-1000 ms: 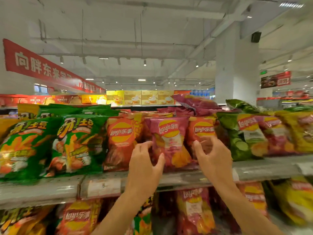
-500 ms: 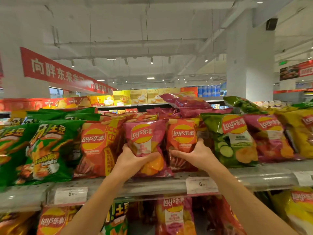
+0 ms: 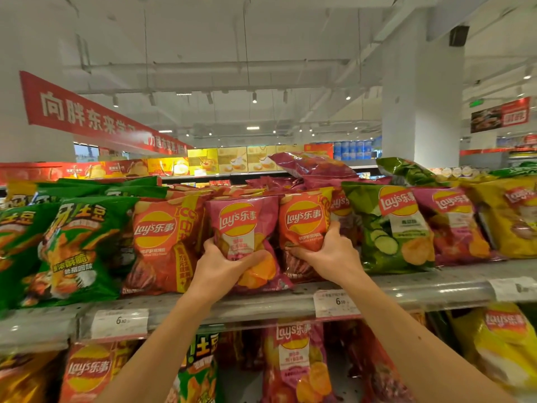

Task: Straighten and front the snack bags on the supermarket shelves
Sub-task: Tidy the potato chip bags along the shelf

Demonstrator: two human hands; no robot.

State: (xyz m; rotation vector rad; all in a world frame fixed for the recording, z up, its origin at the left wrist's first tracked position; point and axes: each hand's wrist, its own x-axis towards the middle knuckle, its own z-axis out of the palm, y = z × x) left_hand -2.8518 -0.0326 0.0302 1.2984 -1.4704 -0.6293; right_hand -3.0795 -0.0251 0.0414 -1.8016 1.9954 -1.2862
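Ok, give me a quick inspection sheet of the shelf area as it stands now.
Surface: grey metal shelf with price tags on its front rail, a second tier of bags below.
Job's things: pink Lay's bag and red Lay's bag upright, side by side, logos forward.
Clutter: a purple bag and a green bag lie loose on top of the row.
Grippers: left hand grips the pink bag's lower part; right hand grips the red bag's lower part.
Cables: nothing seen.
Surroundings: red banner, white pillar, farther shelving behind.
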